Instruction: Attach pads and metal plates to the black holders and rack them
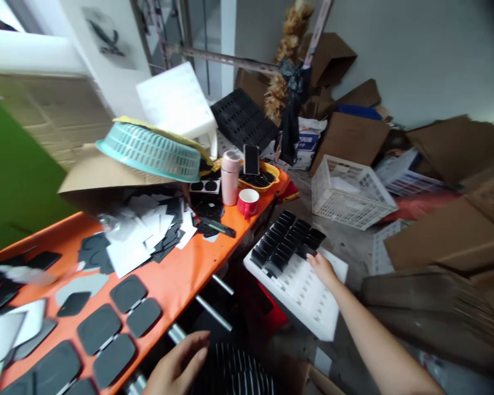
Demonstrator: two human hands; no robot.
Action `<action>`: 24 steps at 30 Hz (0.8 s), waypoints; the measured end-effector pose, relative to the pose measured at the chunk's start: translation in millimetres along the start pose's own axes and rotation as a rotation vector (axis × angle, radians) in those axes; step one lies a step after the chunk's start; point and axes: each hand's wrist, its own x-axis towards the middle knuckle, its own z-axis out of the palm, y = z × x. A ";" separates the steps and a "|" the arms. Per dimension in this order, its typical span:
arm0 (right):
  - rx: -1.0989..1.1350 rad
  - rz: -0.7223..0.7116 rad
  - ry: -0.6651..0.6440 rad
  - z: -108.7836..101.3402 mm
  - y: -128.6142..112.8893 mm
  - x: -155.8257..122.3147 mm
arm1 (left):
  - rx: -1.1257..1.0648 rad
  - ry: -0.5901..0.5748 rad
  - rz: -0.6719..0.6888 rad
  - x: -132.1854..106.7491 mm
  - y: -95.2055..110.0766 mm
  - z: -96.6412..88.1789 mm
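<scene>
My right hand (321, 267) reaches out to a white foam tray (313, 299), its fingertips closed on a small black curved piece (306, 251) at the end of a row. More such black pieces (276, 241) stand in rows over the far part of that tray, while bare slots show in its near part. Low in the view, my left hand (181, 362) hovers beside the table edge, thumb and fingers apart, with nothing in it. Dark grey rounded pads (99, 329), joined in pairs, lie on the orange table (189, 274) to its left.
Paper and black offcuts (148, 230), a cutter knife (218, 226), a pink bottle (230, 178), a red mug (247, 203) and a yellow basket (267, 178) with a phone crowd the table. A teal basket (152, 151) sits behind. White crates (349, 192) and cardboard boxes (448, 236) stand right.
</scene>
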 end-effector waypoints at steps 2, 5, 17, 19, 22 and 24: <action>-0.023 -0.006 0.011 -3.7 -0.4 -12.8 | -0.008 0.049 0.054 -7.3 -1.8 -6.8; -0.060 -0.058 0.341 4.3 -13.8 -38.8 | 0.038 0.180 0.116 -22.0 -7.7 -24.8; -0.073 -1.011 -0.585 193.4 -319.9 -200.2 | 0.672 0.685 -0.004 -59.7 -35.8 -96.1; -0.235 -1.046 -0.573 212.0 -345.5 -202.7 | 0.725 0.692 -0.025 -57.1 -34.7 -97.8; -0.398 -1.075 -0.565 225.7 -360.8 -200.9 | 0.779 0.656 -0.055 -50.5 -30.7 -92.8; -0.440 -1.082 -0.575 227.8 -362.4 -196.6 | 0.815 0.617 -0.061 -45.0 -27.5 -87.6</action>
